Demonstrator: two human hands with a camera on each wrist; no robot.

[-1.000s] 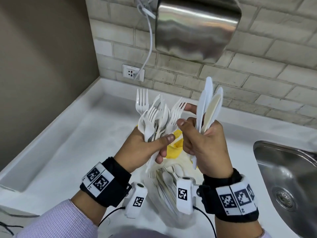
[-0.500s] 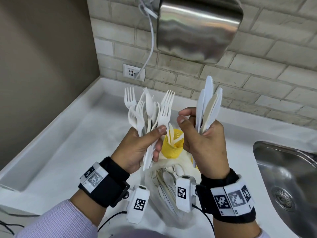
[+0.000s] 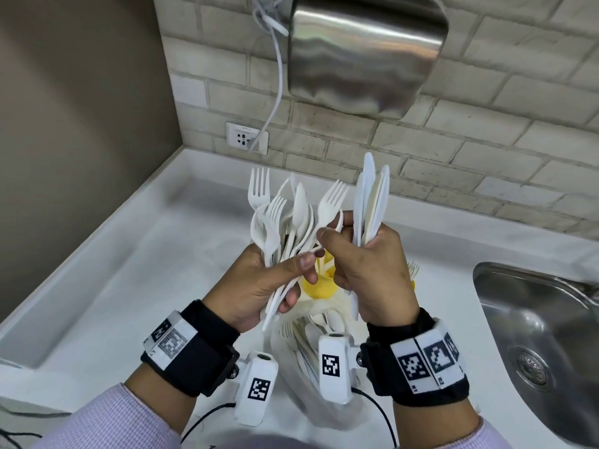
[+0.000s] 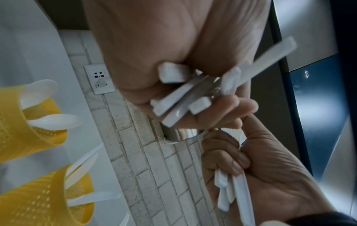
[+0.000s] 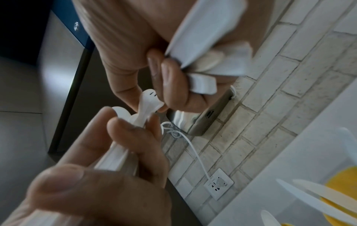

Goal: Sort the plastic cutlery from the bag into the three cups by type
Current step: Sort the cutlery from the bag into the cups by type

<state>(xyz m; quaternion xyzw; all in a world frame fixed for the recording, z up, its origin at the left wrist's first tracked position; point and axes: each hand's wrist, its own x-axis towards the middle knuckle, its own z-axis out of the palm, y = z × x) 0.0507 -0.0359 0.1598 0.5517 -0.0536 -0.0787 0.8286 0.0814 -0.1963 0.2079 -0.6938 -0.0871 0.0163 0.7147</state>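
My left hand (image 3: 298, 280) grips a mixed bundle of white plastic forks and spoons (image 3: 282, 222), heads up, above the counter. My right hand (image 3: 334, 228) holds several white knives (image 3: 372, 196) upright in its curled fingers, while its thumb and forefinger pinch a fork (image 5: 148, 97) at the edge of the left bundle. Behind the hands stand yellow cups: one (image 4: 29, 122) holds spoons, one (image 4: 48, 191) holds knives, and a sliver of another (image 3: 413, 281) shows past my right hand. The clear plastic bag (image 3: 311, 338) with more cutlery lies below my wrists.
The white counter (image 3: 146, 270) runs to a raised ledge at the left and back. A steel sink (image 3: 534, 319) lies at the right. On the brick wall hang a steel dryer (image 3: 366, 50) and a socket (image 3: 247, 137) with a white cable.
Half a second ago the hands were apart. The left bundle has moved right to meet the right hand, whose thumb and forefinger now pinch a fork in it.
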